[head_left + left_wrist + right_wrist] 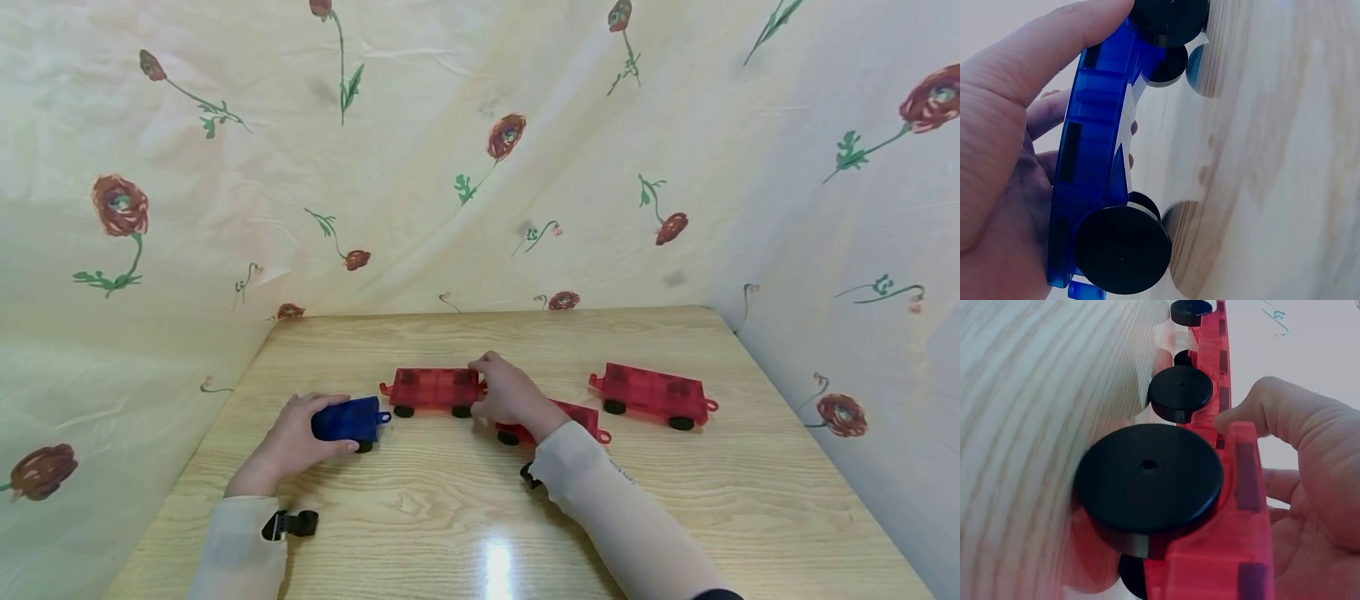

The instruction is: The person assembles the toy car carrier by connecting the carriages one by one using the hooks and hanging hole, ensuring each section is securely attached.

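Observation:
A blue see-through toy train car [348,419] with black wheels stands at the left of the table. My left hand [292,437] grips it, thumb on the near side and fingers over the far side. In the left wrist view the blue car [1094,150] has its wheels close to the wood. My right hand [513,396] pinches the right end of a red toy train car [431,392]. Under that wrist stands a second red car [585,415], partly hidden; its wheel [1147,478] looms large in the right wrist view.
Farther right, a third red car [652,396] stands apart, with a hook at its left end and a ring at its right. The wooden table [420,533] meets a flowered cloth [420,167] at the back and sides.

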`<control>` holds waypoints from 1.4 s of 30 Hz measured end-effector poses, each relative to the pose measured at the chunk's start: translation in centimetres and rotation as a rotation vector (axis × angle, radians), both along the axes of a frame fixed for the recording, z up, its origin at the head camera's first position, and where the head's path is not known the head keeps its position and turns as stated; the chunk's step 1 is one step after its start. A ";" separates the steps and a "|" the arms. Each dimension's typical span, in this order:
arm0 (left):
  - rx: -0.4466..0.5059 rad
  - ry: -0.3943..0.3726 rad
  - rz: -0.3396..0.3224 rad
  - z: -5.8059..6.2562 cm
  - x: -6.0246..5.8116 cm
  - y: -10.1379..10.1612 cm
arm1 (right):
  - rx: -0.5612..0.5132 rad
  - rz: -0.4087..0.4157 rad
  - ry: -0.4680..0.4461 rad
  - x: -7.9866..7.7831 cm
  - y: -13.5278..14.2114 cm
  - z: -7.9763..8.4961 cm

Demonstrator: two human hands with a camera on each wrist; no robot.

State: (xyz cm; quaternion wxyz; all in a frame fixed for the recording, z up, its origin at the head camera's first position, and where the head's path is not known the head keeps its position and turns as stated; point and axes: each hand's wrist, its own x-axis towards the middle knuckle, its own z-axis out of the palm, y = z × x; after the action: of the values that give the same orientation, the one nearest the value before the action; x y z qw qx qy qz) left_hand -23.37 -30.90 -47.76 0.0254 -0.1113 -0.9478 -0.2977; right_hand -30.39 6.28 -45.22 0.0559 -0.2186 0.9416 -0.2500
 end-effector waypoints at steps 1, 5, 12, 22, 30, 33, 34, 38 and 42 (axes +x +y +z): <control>0.000 -0.001 0.006 0.0 0.0 0.0 | -0.002 0.006 -0.003 0.0 0.1 -0.1; 0.005 -0.006 0.029 0.0 0.0 0.0 | -0.016 0.033 -0.023 -0.2 0.4 -0.2; 0.003 -0.005 0.042 -0.1 -0.1 -0.1 | -0.072 0.076 -0.054 -0.2 1.1 -0.1; 0.031 0.001 0.054 -0.2 0.0 -0.4 | -0.122 0.066 -0.064 -0.2 1.1 -0.2; 0.071 -0.007 0.073 -0.2 -0.1 -0.4 | -0.102 0.058 -0.077 -0.1 1.1 0.1; 0.085 -0.007 0.078 -0.2 -0.1 -0.4 | -0.106 0.065 -0.078 -0.1 1.0 0.0; 0.085 -0.007 0.080 -0.1 0.0 -0.4 | -0.108 0.068 -0.077 -0.1 1.0 0.0; 0.083 -0.009 0.100 0.0 0.1 -0.3 | -0.112 0.077 -0.078 0.0 0.9 0.0; 0.072 -0.007 0.112 0.1 0.2 -0.2 | -0.104 0.088 -0.069 0.0 0.7 -0.1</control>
State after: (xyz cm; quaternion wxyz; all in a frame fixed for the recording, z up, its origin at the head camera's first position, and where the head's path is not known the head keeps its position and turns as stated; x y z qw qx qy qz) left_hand -23.18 -31.15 -47.71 0.0424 -0.0562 -0.9413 -0.3301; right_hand -30.42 7.02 -45.27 0.0880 -0.2537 0.9144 -0.3031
